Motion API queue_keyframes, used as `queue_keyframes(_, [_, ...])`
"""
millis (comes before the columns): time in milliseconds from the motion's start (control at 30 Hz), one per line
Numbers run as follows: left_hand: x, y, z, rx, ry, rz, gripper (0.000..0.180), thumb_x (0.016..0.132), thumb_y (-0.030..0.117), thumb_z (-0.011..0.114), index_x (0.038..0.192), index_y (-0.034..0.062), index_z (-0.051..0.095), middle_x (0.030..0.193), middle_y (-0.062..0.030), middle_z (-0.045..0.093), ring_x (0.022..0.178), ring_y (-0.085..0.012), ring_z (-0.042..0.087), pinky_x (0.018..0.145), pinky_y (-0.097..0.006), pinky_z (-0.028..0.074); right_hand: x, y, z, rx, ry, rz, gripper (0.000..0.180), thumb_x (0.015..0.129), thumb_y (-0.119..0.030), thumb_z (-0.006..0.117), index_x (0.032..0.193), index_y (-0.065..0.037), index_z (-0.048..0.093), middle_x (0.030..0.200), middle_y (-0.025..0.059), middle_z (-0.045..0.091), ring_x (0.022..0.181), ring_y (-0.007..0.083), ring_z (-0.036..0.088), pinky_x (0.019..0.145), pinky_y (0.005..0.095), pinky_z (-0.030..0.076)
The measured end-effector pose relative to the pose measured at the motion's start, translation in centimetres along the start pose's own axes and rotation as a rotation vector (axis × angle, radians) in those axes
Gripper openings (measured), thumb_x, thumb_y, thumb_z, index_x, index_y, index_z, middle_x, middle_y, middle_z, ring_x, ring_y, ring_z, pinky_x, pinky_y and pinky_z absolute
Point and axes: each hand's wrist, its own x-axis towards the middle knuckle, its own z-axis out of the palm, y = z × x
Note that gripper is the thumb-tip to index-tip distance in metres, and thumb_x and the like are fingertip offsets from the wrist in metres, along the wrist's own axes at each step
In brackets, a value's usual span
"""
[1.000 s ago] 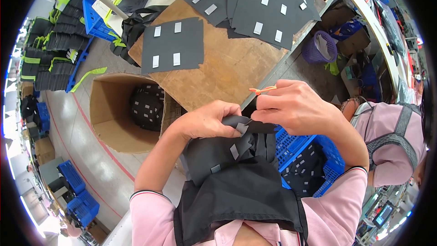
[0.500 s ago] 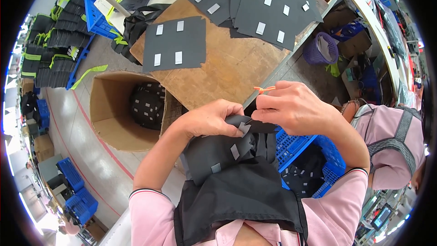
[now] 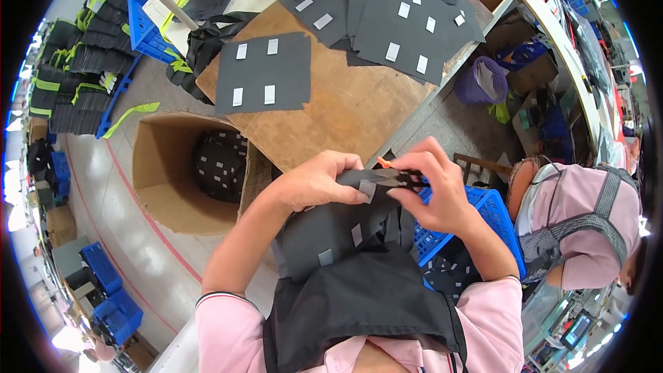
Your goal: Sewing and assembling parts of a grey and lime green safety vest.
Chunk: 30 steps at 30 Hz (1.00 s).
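Over my lap, my left hand (image 3: pixel 319 181) is closed on a dark grey fabric panel (image 3: pixel 321 231), pinching its upper edge between thumb and fingers. Light grey rectangular patches dot the panel, one of them (image 3: pixel 367 190) right beside my thumb. A pair of small thread snips (image 3: pixel 392 179) with black handles is gripped in my right hand (image 3: pixel 442 186). Their blades point left and lie against the panel's edge near that patch. From my right fingers a bit of orange cord (image 3: pixel 384 163) sticks out. The panel's lower part rests on my black apron (image 3: pixel 366 297).
Ahead, a wooden board (image 3: pixel 345 110) bears a single panel (image 3: pixel 264 72) and a heap of similar panels (image 3: pixel 400 21). A cardboard box (image 3: pixel 155 166) with dark pieces stands at left. Blue basket (image 3: pixel 494 211) and purple basket (image 3: pixel 481 79) are at right, near another person (image 3: pixel 587 221).
My right hand has turned and come down, and the snips' blades now show at the panel's edge. The orange cord has shifted down and left. My left hand keeps its hold.
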Motion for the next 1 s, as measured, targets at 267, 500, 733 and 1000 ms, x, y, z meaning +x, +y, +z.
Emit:
queue_keyframes(267, [0.3, -0.2, 0.3, -0.038, 0.071, -0.018, 0.023, 0.07, 0.011, 0.072, 0.084, 0.004, 0.055, 0.075, 0.0014, 0.055, 0.07, -0.0058, 0.049, 0.063, -0.022, 0.039, -1.8, -0.2, 1.6, -0.099, 0.082, 0.112, 0.028, 0.066, -0.006, 0.072, 0.09, -0.008, 0.059, 0.08, 0.0081, 0.052, 0.064, 0.0272, 0.057, 0.054, 0.0339, 0.046])
queue_keyframes(500, [0.3, 0.0, 0.4, -0.011, 0.094, -0.008, 0.023, 0.07, 0.012, 0.071, 0.084, 0.0035, 0.055, 0.075, 0.0005, 0.055, 0.069, -0.0068, 0.049, 0.062, -0.022, 0.039, -1.6, 0.3, 2.0, -0.133, 0.126, 0.041, 0.027, 0.065, -0.006, 0.073, 0.089, -0.008, 0.06, 0.079, 0.0074, 0.053, 0.063, 0.0261, 0.056, 0.053, 0.0333, 0.045])
queue_keyframes(733, [0.5, -0.4, 0.3, 0.097, 0.108, 0.038, 0.024, 0.07, 0.014, 0.07, 0.086, 0.0018, 0.056, 0.073, -0.0008, 0.056, 0.068, -0.0094, 0.051, 0.063, -0.025, 0.04, -2.4, 0.5, 2.1, -0.032, 0.289, 0.068, 0.027, 0.067, -0.007, 0.074, 0.092, -0.006, 0.063, 0.083, 0.0089, 0.056, 0.062, 0.0228, 0.057, 0.053, 0.0325, 0.044])
queue_keyframes(1000, [-2.2, -1.7, 0.8, 0.295, 0.463, 0.441, 0.055, 0.068, 0.018, 0.077, 0.113, -0.0015, 0.053, 0.105, -0.01, 0.057, 0.098, -0.017, 0.054, 0.085, -0.032, 0.044, -0.7, 2.2, 1.4, 0.33, 0.047, 0.213, 0.023, 0.062, -0.008, 0.076, 0.07, -0.001, 0.056, 0.067, 0.0049, 0.041, 0.063, 0.0175, 0.042, 0.055, 0.0272, 0.031])
